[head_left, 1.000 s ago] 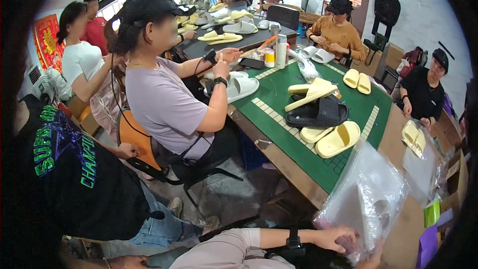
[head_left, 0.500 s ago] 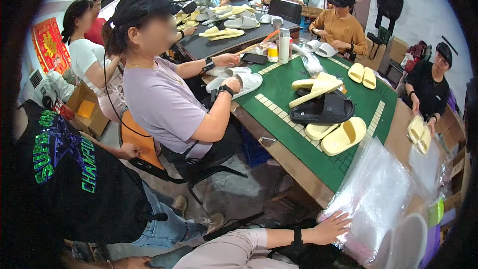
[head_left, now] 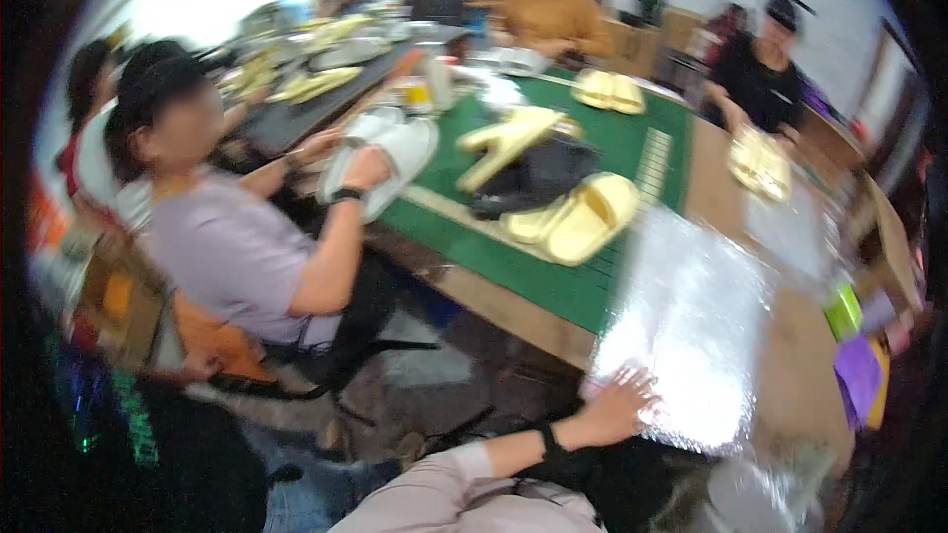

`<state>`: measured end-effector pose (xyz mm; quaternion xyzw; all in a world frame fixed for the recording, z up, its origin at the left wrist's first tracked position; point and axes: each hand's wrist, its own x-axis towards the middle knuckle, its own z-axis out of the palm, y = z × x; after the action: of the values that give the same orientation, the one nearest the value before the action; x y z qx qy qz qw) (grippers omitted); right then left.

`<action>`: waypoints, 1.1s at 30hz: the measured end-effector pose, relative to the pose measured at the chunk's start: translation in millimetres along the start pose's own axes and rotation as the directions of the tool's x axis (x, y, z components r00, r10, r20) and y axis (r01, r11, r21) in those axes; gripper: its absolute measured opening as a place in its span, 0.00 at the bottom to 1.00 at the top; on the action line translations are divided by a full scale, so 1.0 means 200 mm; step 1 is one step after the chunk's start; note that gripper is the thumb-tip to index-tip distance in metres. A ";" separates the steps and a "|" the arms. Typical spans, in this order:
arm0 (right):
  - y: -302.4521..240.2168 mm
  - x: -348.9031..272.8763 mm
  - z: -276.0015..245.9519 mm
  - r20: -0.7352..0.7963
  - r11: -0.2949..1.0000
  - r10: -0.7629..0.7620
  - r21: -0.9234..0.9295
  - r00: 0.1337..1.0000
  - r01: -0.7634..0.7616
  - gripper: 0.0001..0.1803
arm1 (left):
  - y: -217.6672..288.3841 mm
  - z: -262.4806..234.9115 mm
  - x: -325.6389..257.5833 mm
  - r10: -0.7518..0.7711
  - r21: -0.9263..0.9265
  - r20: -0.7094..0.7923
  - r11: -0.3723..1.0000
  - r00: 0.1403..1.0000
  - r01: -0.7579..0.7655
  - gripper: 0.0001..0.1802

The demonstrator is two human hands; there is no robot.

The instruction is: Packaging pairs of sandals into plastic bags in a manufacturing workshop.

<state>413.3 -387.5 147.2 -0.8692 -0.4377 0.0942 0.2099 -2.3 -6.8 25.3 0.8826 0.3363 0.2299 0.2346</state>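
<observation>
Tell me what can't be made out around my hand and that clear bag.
- Right hand: not seen anywhere in the head view.
- Left hand: on the clear bag; motion blur smears the fingers, so the grip is unclear.
- Bag contents: glare and blur hide whether anything is inside.
- Bag's lower corner: lost in the dark lower edge.
- Yellow slippers: blurred, so their detail is lost.

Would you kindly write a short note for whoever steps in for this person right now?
Left hand: flat, fingers spread on the lower edge of the clear plastic bag lying on the table.
Right hand: out of view.
Yellow slippers sit on the green mat, just beyond the bag, beside a black tray.
Done: bag laid flat, seemingly empty.
Left: slippers not yet in a bag. Picture is blurred.
</observation>
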 end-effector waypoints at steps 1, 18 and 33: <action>-0.56 -0.05 -0.03 -0.002 0.673 0.559 0.585 0.829 -0.452 0.30 | 0.02 -0.03 0.03 0.056 0.107 0.008 0.993 0.998 -0.057 0.30; -0.52 -0.27 -0.16 -0.033 0.786 0.499 0.437 0.866 -0.436 0.20 | 0.05 0.01 0.07 0.157 0.258 0.037 0.953 0.987 -0.161 0.29; -0.35 -0.24 0.07 -0.164 0.928 0.337 -0.110 0.927 -0.356 0.18 | 0.06 -0.03 0.06 0.133 0.256 0.080 0.955 0.988 -0.149 0.29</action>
<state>328.5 -385.0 165.8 -0.9497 -0.2664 0.0373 0.1603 7.9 -5.4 39.3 0.9342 0.2924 0.1724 0.1097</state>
